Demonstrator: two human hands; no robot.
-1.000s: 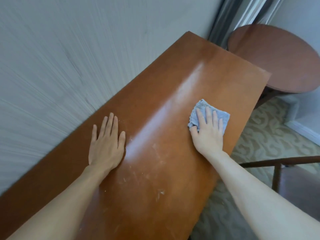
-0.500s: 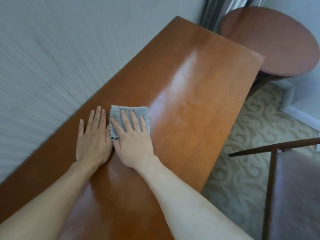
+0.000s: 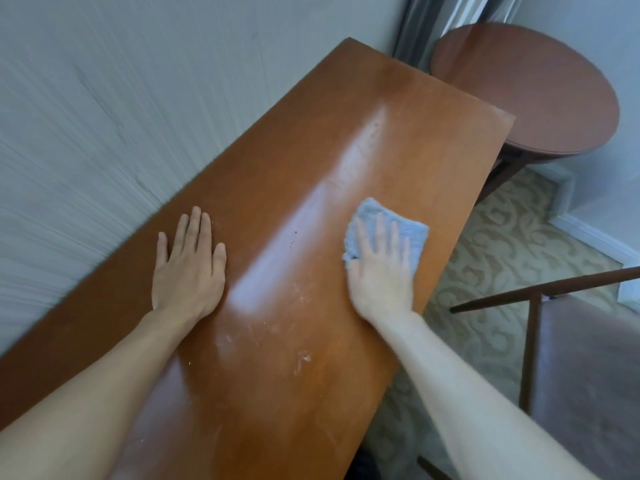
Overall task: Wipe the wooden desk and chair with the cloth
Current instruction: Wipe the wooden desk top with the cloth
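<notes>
The wooden desk [image 3: 311,140] runs along the wall, its top glossy with pale scuffs and dust specks near me. My right hand [image 3: 381,271] lies flat with spread fingers on a light blue cloth [image 3: 412,226], pressing it onto the desk near the right edge. My left hand [image 3: 188,268] rests palm down on the bare desk top near the wall side, fingers apart, holding nothing. The wooden chair [image 3: 571,358] stands at the lower right, its dark frame and seat partly in view.
A round wooden side table [image 3: 540,91] stands beyond the desk's far right corner, by a curtain [image 3: 415,26]. Patterned carpet [image 3: 491,244] lies between desk and chair. The grey wall [image 3: 121,98] borders the desk's left side.
My right hand has slid the cloth from beside my left hand back across the desk toward the right edge. My left hand has stayed flat in place.
</notes>
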